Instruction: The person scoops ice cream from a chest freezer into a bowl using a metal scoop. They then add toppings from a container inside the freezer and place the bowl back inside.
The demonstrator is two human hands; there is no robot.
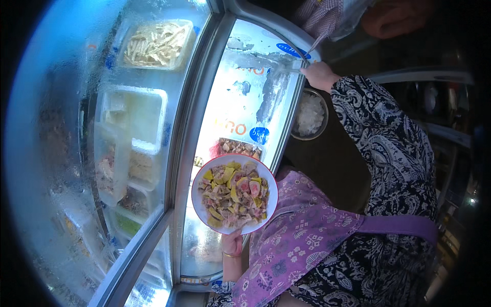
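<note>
My left hand (232, 245), with a gold-coloured bangle at the wrist, grips the near rim of a white, red-rimmed plate (271, 199). The plate carries chopped meat (232, 193) with yellow skin and cut bone, apparently poultry. It is held over the glass-fronted display refrigerator (195, 115). Up at the cabinet's far corner, my right hand (320, 76) closes around the edge of its framed door (293, 101); the fingertips are partly hidden. Just beyond the plate, a container of chopped meat (239, 147) lies inside the cabinet, partly covered by the plate.
Behind fogged curved glass stand a tub of pale strips (157, 44), a white-rimmed tray (163, 119) and a container of something green (128, 224). A metal bowl of white, ice-like chunks (310, 115) sits below my right forearm. Checked cloth (318, 17) hangs at the top.
</note>
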